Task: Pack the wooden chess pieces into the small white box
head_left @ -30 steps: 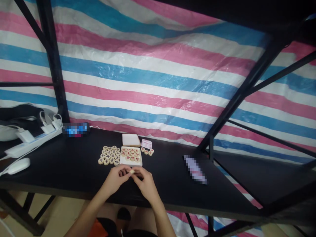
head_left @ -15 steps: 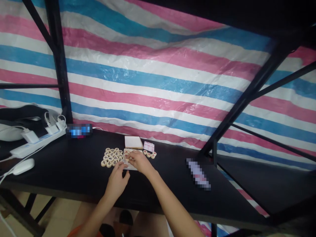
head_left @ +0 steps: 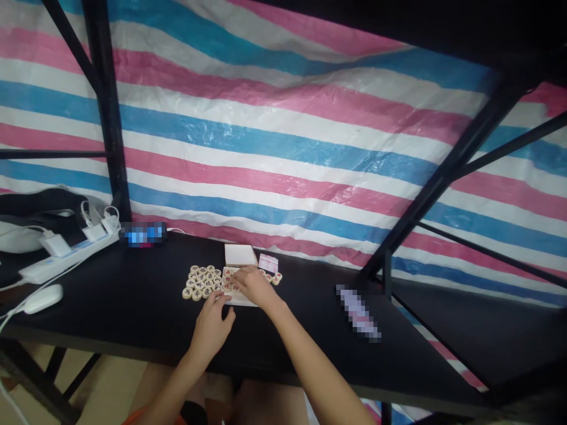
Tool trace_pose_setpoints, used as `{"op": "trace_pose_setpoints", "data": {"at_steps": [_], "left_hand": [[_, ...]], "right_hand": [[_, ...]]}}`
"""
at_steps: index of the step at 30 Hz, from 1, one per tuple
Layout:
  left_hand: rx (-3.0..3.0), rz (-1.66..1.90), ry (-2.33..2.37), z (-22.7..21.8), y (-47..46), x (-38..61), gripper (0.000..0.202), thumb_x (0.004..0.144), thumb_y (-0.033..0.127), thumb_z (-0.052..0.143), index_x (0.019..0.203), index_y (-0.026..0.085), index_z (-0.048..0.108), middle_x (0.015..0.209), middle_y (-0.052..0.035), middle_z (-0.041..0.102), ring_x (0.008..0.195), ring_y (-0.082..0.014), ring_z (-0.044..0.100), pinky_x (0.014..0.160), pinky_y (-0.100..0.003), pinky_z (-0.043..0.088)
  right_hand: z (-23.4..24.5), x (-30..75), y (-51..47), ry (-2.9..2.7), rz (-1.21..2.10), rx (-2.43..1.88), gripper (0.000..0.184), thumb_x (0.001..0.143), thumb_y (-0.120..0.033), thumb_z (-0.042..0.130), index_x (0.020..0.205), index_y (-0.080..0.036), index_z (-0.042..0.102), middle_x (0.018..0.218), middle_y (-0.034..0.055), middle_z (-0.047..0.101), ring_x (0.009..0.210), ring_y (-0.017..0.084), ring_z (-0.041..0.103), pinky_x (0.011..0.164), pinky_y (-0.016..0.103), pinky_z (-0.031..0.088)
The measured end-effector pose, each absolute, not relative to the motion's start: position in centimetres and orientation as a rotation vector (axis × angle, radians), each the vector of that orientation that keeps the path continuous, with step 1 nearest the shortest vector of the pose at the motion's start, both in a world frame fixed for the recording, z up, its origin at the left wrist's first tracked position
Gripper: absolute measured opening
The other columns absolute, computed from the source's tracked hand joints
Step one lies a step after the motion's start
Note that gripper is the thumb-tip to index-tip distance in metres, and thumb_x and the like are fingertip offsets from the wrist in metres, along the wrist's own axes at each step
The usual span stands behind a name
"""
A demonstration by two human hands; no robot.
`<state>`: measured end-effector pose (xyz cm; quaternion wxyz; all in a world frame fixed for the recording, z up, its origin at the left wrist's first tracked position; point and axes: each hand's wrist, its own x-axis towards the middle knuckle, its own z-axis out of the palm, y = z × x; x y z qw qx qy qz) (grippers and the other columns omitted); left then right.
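On the black table (head_left: 133, 307) lies a small white tray (head_left: 229, 289) filled with round wooden game pieces marked in red. My right hand (head_left: 254, 286) reaches over the tray with its fingers curled down onto the pieces; what they pinch is hidden. My left hand (head_left: 213, 321) rests at the tray's near left corner, fingers bent against its edge. A loose cluster of several pieces (head_left: 201, 280) lies just left of the tray. A few more pieces (head_left: 272, 277) lie to its right.
A white lid (head_left: 240, 255) and a small pink card (head_left: 268, 262) lie behind the tray. A power strip (head_left: 66, 255) with plugs and a white mouse (head_left: 42, 298) sit at the left. Black frame posts (head_left: 106, 112) rise around the table. A striped tarp hangs behind.
My hands were together near the table's front edge holding one piece. The right hand has since gone forward onto the tray, and the left has settled at the tray's near corner.
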<state>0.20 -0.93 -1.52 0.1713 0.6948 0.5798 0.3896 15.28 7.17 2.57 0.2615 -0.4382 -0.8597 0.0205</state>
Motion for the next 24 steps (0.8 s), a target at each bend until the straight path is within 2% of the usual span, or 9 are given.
{"op": "trace_pose_setpoints", "data": {"at_steps": [3,5,8,12,14,16,18,21,24], "left_hand": [[1.970,1.101,1.634,-1.6,-1.0,0.2,0.025,0.081,0.021,0.049,0.101,0.018,0.063,0.119,-0.0098,0.053,0.088,-0.0228,0.061,0.081,-0.036,0.048],[1.948,1.129,1.614,-1.6,-0.9,0.1,0.026,0.080,0.022,0.050,0.102,0.019,0.063,0.120,-0.0094,0.052,0.084,-0.0211,0.061,0.079,-0.035,0.048],[1.868,1.291,1.572,-1.5,-0.6,-0.5,0.029,0.078,0.024,0.049,0.104,0.018,0.062,0.112,-0.0091,0.052,0.071,-0.0163,0.059,0.076,-0.033,0.049],[1.795,1.362,1.385,-0.9,-0.5,-0.9,0.021,0.079,0.028,0.047,0.085,0.017,0.064,0.082,-0.0031,0.058,0.056,-0.0139,0.052,0.061,-0.028,0.047],[1.836,1.243,1.271,-0.6,-0.8,-0.7,0.020,0.080,0.028,0.048,0.080,0.018,0.065,0.071,-0.0010,0.059,0.056,-0.0146,0.052,0.057,-0.025,0.044],[1.901,1.127,1.207,-0.4,-1.1,-0.4,0.019,0.080,0.028,0.050,0.081,0.019,0.067,0.068,-0.0006,0.062,0.058,-0.0155,0.054,0.058,-0.025,0.043],[1.921,1.070,1.184,-0.2,-1.3,-0.2,0.020,0.081,0.029,0.050,0.082,0.019,0.068,0.070,-0.0016,0.066,0.062,-0.0168,0.057,0.061,-0.025,0.043],[1.865,1.033,1.126,0.2,-1.4,-0.2,0.027,0.085,0.034,0.047,0.084,0.018,0.069,0.077,-0.0030,0.070,0.072,-0.0189,0.062,0.068,-0.025,0.045],[1.827,1.014,1.078,0.5,-1.3,-0.3,0.031,0.086,0.037,0.046,0.083,0.017,0.069,0.081,-0.0038,0.072,0.077,-0.0200,0.063,0.071,-0.025,0.046]], "right_hand": [[2.0,19.1,6.4,-2.124,-0.048,-1.379,0.025,0.091,-0.019,0.042,0.103,-0.018,0.064,0.103,0.0115,0.065,0.096,0.022,0.057,0.087,0.035,0.039],[1.0,21.6,5.6,-2.028,-0.092,-1.491,0.027,0.090,-0.016,0.042,0.108,-0.014,0.062,0.110,0.0166,0.061,0.097,0.026,0.055,0.086,0.040,0.039],[-0.8,23.9,4.4,-1.985,-0.096,-1.577,0.022,0.086,-0.017,0.049,0.103,-0.017,0.063,0.109,0.0145,0.063,0.097,0.027,0.056,0.083,0.037,0.041],[-2.1,24.0,3.6,-1.913,-0.078,-1.649,0.014,0.084,-0.015,0.050,0.090,-0.019,0.063,0.088,0.0098,0.065,0.086,0.024,0.058,0.075,0.033,0.044],[-2.0,23.6,3.0,-1.882,-0.056,-1.660,0.015,0.083,-0.012,0.050,0.085,-0.019,0.062,0.080,0.0077,0.064,0.079,0.022,0.059,0.071,0.031,0.044],[-1.6,22.9,1.8,-1.868,-0.028,-1.637,0.015,0.083,-0.011,0.049,0.085,-0.019,0.061,0.080,0.0064,0.063,0.077,0.021,0.059,0.070,0.030,0.045],[-1.0,21.5,0.2,-1.861,0.041,-1.556,0.014,0.084,-0.014,0.049,0.090,-0.020,0.060,0.085,0.0049,0.063,0.078,0.018,0.060,0.070,0.027,0.047],[0.0,18.5,-2.0,-1.791,0.346,-1.257,0.022,0.083,-0.019,0.052,0.104,-0.020,0.060,0.093,0.0046,0.064,0.077,0.016,0.061,0.067,0.025,0.049],[0.3,15.7,-2.7,-1.804,0.489,-1.128,0.025,0.081,-0.017,0.054,0.105,-0.021,0.061,0.096,0.0044,0.065,0.080,0.016,0.061,0.071,0.025,0.050]]}}
